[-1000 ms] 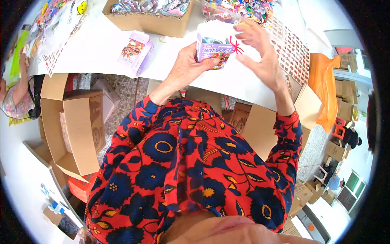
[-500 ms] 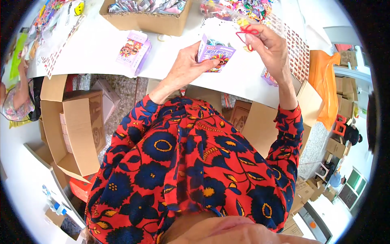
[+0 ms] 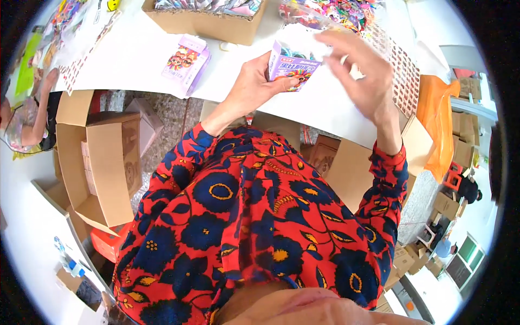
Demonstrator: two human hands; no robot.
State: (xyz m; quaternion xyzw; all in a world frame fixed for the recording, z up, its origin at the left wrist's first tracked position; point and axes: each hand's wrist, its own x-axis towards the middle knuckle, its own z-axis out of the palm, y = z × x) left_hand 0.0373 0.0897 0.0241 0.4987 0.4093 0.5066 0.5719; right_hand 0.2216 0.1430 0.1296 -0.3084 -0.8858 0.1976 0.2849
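Note:
My left hand [image 3: 252, 86] is closed around a small purple carton [image 3: 290, 75] with a colourful cartoon face, its thumb across the front. The carton's top is open, and shiny greenish packets [image 3: 295, 54] show inside. Just right of the carton, my right hand [image 3: 365, 76] is raised over the table and blurred by motion. Its thumb and fingers look apart, with nothing visible between them. A similar purple carton [image 3: 187, 62] stands on the white table to the left of my left hand.
A cardboard box [image 3: 203, 24] of shiny packets stands at the back. Right of it lies a heap of colourful trinkets [image 3: 346, 13] in clear plastic. Sticker sheets [image 3: 403, 76] and an orange bag [image 3: 433, 119] are at the right. Open cartons [image 3: 108, 168] stand below the table; another person's arm [image 3: 40, 108] shows at far left.
The red cord that was in my right hand is no longer visible. My right hand's fingers have spread, and the carton in my left hand sits slightly further right in the picture.

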